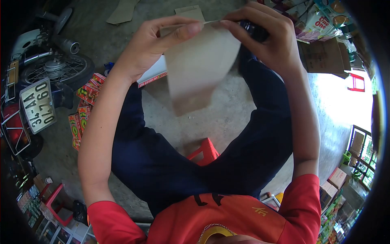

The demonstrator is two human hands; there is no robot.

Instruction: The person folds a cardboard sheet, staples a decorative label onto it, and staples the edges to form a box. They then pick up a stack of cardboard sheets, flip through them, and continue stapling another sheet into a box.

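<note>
Scanning from the left: a parked motorbike (53, 67) with a white number plate (38, 105), then a row of red-and-green boxes (83, 110) on the concrete floor (227, 118) beside the person's leg.

Next is the left hand (156, 40), raised in front of the body. Its thumb and forefinger are closed in a pinch on the top left corner of a cardboard sheet (199, 69), with the other fingers curled loosely behind.

The sheet is plain brown, held in the air between the knees and clear of the floor. Its top edge runs hand to hand. Its long axis runs from that edge back toward the person's lap, so the free end hangs below the hands, unsupported.

The right hand (264, 40) is level with the left and just as near the sheet. Its fingertips are closed on the top right corner. A dark object (254, 29) is tucked under the curled fingers of the same hand; too hidden to say what it is.

Both hands grip the same edge, close together, thumbs nearly meeting at the middle.

Under the person a red stool (205, 152) shows between the thighs. Far right are a brown carton (323, 57) and, above it, some snack packs (321, 20), well apart from the hands.
</note>
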